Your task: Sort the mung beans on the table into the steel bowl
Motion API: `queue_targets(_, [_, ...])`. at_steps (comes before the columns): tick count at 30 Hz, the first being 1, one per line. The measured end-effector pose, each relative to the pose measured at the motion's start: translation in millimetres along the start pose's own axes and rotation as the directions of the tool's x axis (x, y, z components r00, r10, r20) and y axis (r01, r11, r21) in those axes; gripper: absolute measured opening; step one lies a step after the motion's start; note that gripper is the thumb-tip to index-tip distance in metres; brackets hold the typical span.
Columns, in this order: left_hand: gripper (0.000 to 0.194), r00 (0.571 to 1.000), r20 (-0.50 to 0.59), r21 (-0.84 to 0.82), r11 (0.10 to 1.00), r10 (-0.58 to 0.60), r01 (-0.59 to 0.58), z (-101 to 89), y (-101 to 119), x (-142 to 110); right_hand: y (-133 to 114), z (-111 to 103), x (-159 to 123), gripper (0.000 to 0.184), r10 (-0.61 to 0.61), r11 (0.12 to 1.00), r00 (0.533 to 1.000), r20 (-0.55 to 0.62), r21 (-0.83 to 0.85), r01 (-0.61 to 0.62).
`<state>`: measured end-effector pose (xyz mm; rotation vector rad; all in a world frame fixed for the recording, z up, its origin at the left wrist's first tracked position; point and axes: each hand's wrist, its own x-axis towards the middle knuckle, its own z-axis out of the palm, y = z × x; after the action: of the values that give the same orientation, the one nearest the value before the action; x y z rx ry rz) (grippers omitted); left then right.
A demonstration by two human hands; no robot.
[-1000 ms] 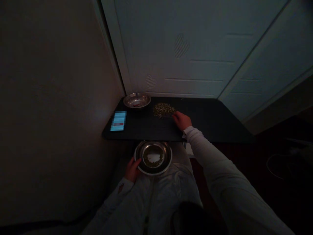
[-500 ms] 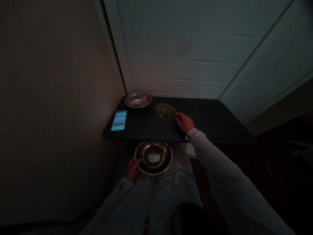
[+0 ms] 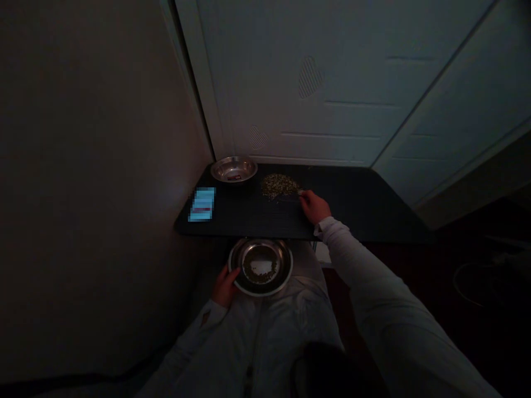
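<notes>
On my lap, below the table's front edge, rests a shiny metal bowl (image 3: 285, 272) with small greenish beans or seeds spread over its bottom. My left hand (image 3: 225, 287) grips its left rim, thumb over the edge. A loose pile of the same small greenish-yellow grains (image 3: 280, 184) lies on the dark table (image 3: 365, 207). At the pile's right edge, my right hand (image 3: 314, 205) has its fingertips pinched together low over the tabletop. Whatever is between those fingertips is too small and dim to make out.
A second metal bowl (image 3: 224, 166) with a label inside stands at the table's back left. In front of it lies a blurred, lit blue rectangle (image 3: 202, 204). A white panelled door (image 3: 352, 83) rises behind the table, and a wall (image 3: 103, 166) borders the left.
My right hand has shifted very slightly right at the edge of the pile, fingers still pinched. The left hand and the bowl on my lap stay in place.
</notes>
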<state>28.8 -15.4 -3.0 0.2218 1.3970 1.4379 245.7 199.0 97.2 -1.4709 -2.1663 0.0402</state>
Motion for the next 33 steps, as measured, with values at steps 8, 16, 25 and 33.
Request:
queue_targets(8, [0.037,0.999,0.041,-0.024,1.000,0.008,-0.007,1.7,3,-3,2,-4,-12,0.024,-0.027,1.000,0.999,0.028,0.009,0.027])
queue_targets(16, [0.043,0.999,0.046,-0.031,0.999,0.015,-0.014,4.3,6,-5,-6,-3,-15,0.024,-0.022,0.999,0.999,0.034,0.031,0.021])
queue_targets(25, [0.039,0.998,0.051,0.014,0.999,0.045,-0.045,-1.4,-1,0,-18,-5,-21,0.024,-0.046,0.998,0.997,0.061,0.040,0.043])
queue_targets(33, [0.036,0.996,0.043,0.025,0.996,0.080,-0.081,-5.2,0,3,-29,-9,-35,0.024,-0.080,0.995,0.993,0.089,0.058,0.075])
